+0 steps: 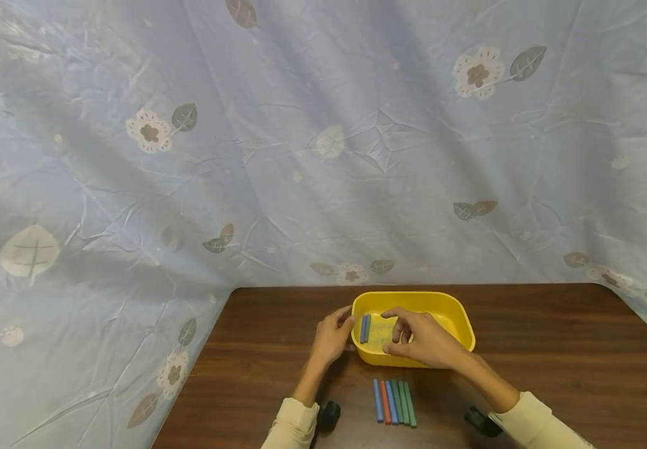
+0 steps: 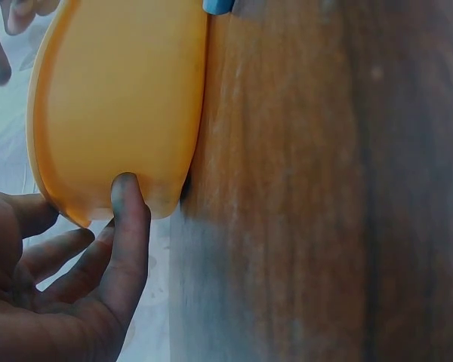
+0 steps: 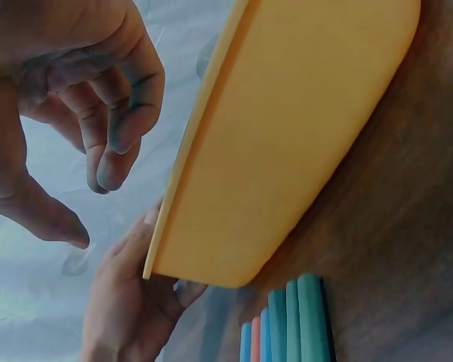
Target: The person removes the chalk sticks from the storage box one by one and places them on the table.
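A yellow plastic tub stands on the table, with two chalk-like sticks, one blue and one blue-green, lying side by side at its left end. My left hand grips that end, thumb against the outer wall and a finger at the rim. Over the tub's near side hovers my right hand, fingers bent and thumb apart, nothing between them; the right wrist view shows this gap too. In front of the tub, several blue, red and green sticks lie in a row.
The brown wood-grain table reaches back to a pale blue curtain with leaf and flower prints. Black straps or mounts show beside both wrists. Pale dust marks the tub's floor.
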Demonstrator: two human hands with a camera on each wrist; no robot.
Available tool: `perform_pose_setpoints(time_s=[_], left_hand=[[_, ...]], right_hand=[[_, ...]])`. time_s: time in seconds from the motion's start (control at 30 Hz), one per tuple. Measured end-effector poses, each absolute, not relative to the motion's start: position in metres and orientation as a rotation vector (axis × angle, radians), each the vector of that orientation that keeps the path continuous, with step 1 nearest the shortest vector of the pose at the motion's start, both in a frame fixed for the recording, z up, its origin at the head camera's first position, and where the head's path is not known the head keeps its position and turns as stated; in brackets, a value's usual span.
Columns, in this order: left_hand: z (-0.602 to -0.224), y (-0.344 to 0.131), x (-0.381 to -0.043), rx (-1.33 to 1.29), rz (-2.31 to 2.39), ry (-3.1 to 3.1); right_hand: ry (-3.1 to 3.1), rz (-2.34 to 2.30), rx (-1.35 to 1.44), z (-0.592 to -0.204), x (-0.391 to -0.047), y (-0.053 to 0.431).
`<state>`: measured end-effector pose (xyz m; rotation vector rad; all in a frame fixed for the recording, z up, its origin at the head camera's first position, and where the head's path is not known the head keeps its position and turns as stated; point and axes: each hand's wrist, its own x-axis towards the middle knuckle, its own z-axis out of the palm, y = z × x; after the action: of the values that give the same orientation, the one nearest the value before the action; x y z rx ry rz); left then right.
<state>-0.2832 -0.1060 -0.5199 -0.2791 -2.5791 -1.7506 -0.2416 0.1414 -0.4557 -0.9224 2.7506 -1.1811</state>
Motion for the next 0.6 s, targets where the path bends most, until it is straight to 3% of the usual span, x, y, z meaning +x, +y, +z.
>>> perform_pose_setpoints(time_s=[0.6], left_hand=[[-0.521,-0.105,-0.283,-0.300,-1.756,-2.555]], right_hand=[[2.725,-1.146,-0.745,-0.465,-0.274,0.139]])
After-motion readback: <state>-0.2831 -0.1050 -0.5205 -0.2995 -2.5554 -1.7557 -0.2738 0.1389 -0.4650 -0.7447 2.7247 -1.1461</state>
